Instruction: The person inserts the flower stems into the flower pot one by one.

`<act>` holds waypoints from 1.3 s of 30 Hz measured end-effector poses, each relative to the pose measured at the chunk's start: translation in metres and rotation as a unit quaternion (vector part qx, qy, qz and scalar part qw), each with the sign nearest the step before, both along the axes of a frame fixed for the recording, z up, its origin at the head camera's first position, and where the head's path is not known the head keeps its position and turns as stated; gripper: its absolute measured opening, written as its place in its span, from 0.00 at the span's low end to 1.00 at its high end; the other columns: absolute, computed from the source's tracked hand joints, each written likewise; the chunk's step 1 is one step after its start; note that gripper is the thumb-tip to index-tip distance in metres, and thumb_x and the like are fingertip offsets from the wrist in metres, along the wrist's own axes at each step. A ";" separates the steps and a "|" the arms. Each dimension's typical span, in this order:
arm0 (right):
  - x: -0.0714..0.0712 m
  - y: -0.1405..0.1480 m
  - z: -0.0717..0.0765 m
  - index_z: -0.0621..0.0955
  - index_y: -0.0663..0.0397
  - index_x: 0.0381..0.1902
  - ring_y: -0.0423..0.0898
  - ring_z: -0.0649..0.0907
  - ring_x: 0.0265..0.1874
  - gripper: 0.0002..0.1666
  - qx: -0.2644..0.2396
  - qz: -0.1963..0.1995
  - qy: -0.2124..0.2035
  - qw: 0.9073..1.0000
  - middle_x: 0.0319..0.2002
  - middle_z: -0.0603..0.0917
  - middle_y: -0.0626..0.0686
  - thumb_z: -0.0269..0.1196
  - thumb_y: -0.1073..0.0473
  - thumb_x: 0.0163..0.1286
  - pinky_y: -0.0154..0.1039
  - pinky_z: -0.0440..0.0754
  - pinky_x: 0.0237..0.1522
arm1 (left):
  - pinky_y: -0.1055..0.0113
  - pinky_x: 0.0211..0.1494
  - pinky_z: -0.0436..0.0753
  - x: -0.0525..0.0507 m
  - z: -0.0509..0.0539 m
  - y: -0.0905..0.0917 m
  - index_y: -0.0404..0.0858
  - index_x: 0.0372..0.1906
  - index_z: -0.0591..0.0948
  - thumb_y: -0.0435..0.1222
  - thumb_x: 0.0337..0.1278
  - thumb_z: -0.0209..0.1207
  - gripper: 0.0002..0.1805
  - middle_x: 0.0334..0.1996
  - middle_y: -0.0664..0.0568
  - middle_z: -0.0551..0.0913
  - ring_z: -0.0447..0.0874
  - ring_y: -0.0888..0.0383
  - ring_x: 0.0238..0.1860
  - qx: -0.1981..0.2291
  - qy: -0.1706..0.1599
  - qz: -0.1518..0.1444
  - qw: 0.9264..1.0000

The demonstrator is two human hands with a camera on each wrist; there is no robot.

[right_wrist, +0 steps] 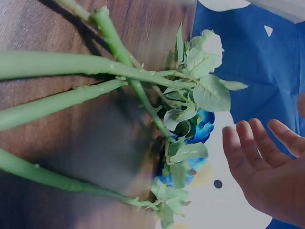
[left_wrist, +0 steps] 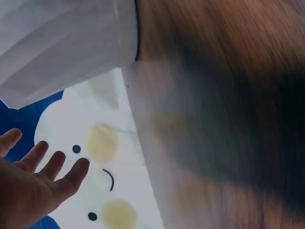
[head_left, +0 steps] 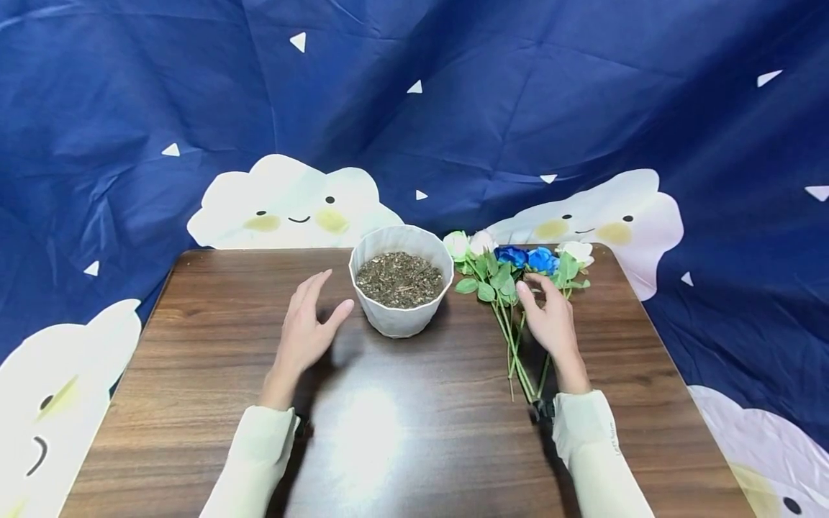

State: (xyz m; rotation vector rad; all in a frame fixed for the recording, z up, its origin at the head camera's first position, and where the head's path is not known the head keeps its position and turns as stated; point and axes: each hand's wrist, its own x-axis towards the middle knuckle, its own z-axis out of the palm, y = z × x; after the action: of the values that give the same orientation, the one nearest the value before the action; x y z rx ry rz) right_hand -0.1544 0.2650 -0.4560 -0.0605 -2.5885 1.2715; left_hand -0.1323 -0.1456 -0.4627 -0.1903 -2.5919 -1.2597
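The white flowerpot (head_left: 400,320) stands upright near the middle of the wooden counter (head_left: 194,374), between the two hands, probably set there so that either can reach it. The left hand (head_left: 303,331) is just beside it; its grip is apart, fingers spread and holding nothing. Beyond the pot's other side lie the roses (head_left: 512,257), blooms toward the blue backdrop (head_left: 388,93) and stems toward the person, an arrangement that likely keeps the stems handy. The right hand (head_left: 550,321) hovers over them, its grip also apart and clasping nothing; whether a fingertip brushes a leaf is hard to tell from these angles.

The pot is faceted, wider at the top, with dark, crumbly soil (head_left: 398,279) below its rim. The roses look artificial: pale blooms at both ends, two blue ones between, leaves clustered beneath, long green stems crossing.
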 end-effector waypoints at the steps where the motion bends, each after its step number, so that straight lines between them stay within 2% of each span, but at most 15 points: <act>1: 0.000 0.001 -0.001 0.77 0.63 0.63 0.60 0.82 0.52 0.26 -0.004 -0.007 -0.003 1.000 0.54 0.83 0.65 0.57 0.50 0.78 0.53 0.78 0.58 | 0.42 0.72 0.63 -0.001 0.000 0.001 0.45 0.75 0.68 0.54 0.66 0.62 0.38 0.72 0.41 0.67 0.63 0.44 0.72 0.012 -0.003 -0.004 1.000; 6: -0.001 0.006 -0.006 0.79 0.64 0.61 0.58 0.82 0.50 0.24 -0.019 -0.031 -0.036 0.999 0.52 0.84 0.66 0.59 0.51 0.77 0.45 0.76 0.54 | 0.41 0.68 0.69 -0.005 -0.001 0.004 0.45 0.75 0.67 0.51 0.66 0.64 0.37 0.69 0.41 0.69 0.67 0.43 0.69 0.083 -0.031 -0.018 0.996; 8: -0.001 0.008 -0.009 0.79 0.64 0.61 0.57 0.82 0.48 0.24 -0.027 -0.033 -0.053 0.998 0.52 0.84 0.66 0.60 0.52 0.76 0.42 0.77 0.51 | 0.40 0.66 0.71 -0.006 -0.002 0.006 0.45 0.75 0.67 0.49 0.66 0.64 0.36 0.68 0.41 0.71 0.68 0.41 0.68 0.117 -0.043 -0.022 0.992; 11: -0.002 0.009 -0.015 0.79 0.66 0.60 0.50 0.83 0.44 0.24 -0.045 -0.025 -0.079 0.995 0.50 0.85 0.66 0.61 0.53 0.76 0.35 0.79 0.44 | 0.42 0.67 0.71 -0.008 -0.001 0.009 0.44 0.74 0.68 0.45 0.67 0.64 0.34 0.67 0.40 0.72 0.69 0.40 0.67 0.168 -0.058 -0.029 0.984; 13: -0.002 0.010 -0.019 0.78 0.67 0.60 0.42 0.82 0.40 0.24 -0.064 -0.018 -0.097 0.993 0.49 0.85 0.66 0.62 0.55 0.75 0.32 0.81 0.41 | 0.43 0.67 0.73 -0.010 -0.001 0.011 0.42 0.74 0.68 0.42 0.68 0.63 0.33 0.66 0.37 0.71 0.69 0.38 0.67 0.213 -0.072 -0.035 0.974; 16: -0.002 0.010 -0.025 0.77 0.71 0.60 0.35 0.82 0.37 0.24 -0.113 0.000 -0.120 0.986 0.48 0.85 0.65 0.63 0.59 0.74 0.33 0.85 0.40 | 0.42 0.63 0.77 -0.012 -0.002 0.014 0.39 0.74 0.67 0.39 0.70 0.61 0.31 0.66 0.34 0.69 0.70 0.39 0.65 0.280 -0.094 -0.045 0.954; 19: -0.002 0.009 -0.028 0.75 0.74 0.61 0.35 0.83 0.35 0.26 -0.157 0.016 -0.139 0.978 0.47 0.84 0.63 0.64 0.61 0.73 0.35 0.86 0.40 | 0.40 0.58 0.80 -0.014 -0.003 0.018 0.37 0.74 0.66 0.36 0.71 0.60 0.30 0.66 0.33 0.68 0.71 0.43 0.63 0.332 -0.114 -0.051 0.935; 21: -0.003 0.009 -0.031 0.73 0.76 0.62 0.37 0.84 0.36 0.27 -0.173 0.028 -0.149 0.973 0.46 0.84 0.62 0.65 0.62 0.72 0.36 0.87 0.41 | 0.38 0.58 0.79 -0.015 -0.003 0.020 0.36 0.73 0.65 0.35 0.71 0.60 0.30 0.65 0.34 0.68 0.73 0.45 0.61 0.353 -0.122 -0.051 0.926; 23: -0.004 0.009 -0.032 0.73 0.76 0.61 0.36 0.83 0.35 0.28 -0.169 0.032 -0.159 0.972 0.45 0.85 0.61 0.66 0.62 0.71 0.36 0.87 0.40 | 0.37 0.59 0.78 -0.016 -0.003 0.021 0.35 0.73 0.65 0.34 0.71 0.60 0.30 0.64 0.36 0.68 0.74 0.48 0.60 0.370 -0.130 -0.053 0.919; 26: -0.005 0.008 -0.035 0.74 0.75 0.60 0.35 0.83 0.35 0.28 -0.148 0.035 -0.173 0.973 0.46 0.85 0.63 0.67 0.61 0.70 0.35 0.87 0.39 | 0.35 0.59 0.77 -0.016 -0.003 0.023 0.35 0.73 0.65 0.33 0.71 0.59 0.30 0.63 0.37 0.68 0.74 0.49 0.58 0.389 -0.142 -0.055 0.909; 28: -0.006 0.007 -0.036 0.76 0.74 0.59 0.37 0.83 0.34 0.27 -0.118 0.039 -0.179 0.976 0.46 0.85 0.64 0.67 0.60 0.70 0.36 0.86 0.39 | 0.35 0.59 0.77 -0.017 -0.002 0.024 0.36 0.73 0.66 0.33 0.71 0.59 0.29 0.63 0.38 0.69 0.74 0.50 0.58 0.395 -0.146 -0.055 0.905; 33: -0.011 0.005 -0.038 0.83 0.66 0.54 0.46 0.84 0.36 0.23 0.011 0.032 -0.174 0.984 0.40 0.88 0.59 0.71 0.56 0.66 0.40 0.80 0.46 | 0.36 0.57 0.79 -0.018 -0.001 0.027 0.36 0.72 0.67 0.33 0.69 0.61 0.30 0.63 0.38 0.69 0.75 0.50 0.58 0.396 -0.145 -0.057 0.905; 37: -0.014 0.003 -0.038 0.86 0.63 0.52 0.55 0.84 0.41 0.22 0.073 0.024 -0.184 0.980 0.37 0.89 0.56 0.72 0.56 0.64 0.50 0.80 0.50 | 0.34 0.58 0.77 -0.018 0.001 0.030 0.36 0.72 0.67 0.34 0.68 0.62 0.31 0.64 0.38 0.69 0.75 0.50 0.57 0.395 -0.144 -0.062 0.905; 39: -0.015 0.002 -0.039 0.86 0.62 0.52 0.58 0.84 0.44 0.19 0.093 0.025 -0.188 0.977 0.40 0.89 0.57 0.68 0.58 0.66 0.54 0.80 0.51 | 0.35 0.58 0.78 -0.018 0.002 0.031 0.37 0.72 0.67 0.34 0.67 0.63 0.31 0.64 0.38 0.69 0.76 0.51 0.57 0.394 -0.144 -0.062 0.906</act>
State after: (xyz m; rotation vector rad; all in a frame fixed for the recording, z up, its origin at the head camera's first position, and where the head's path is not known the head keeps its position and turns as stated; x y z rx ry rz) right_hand -0.1691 0.2671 -0.4946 -0.2241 -3.0375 1.1169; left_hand -0.1502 -0.1147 -0.4606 -0.0072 -2.0607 -2.4095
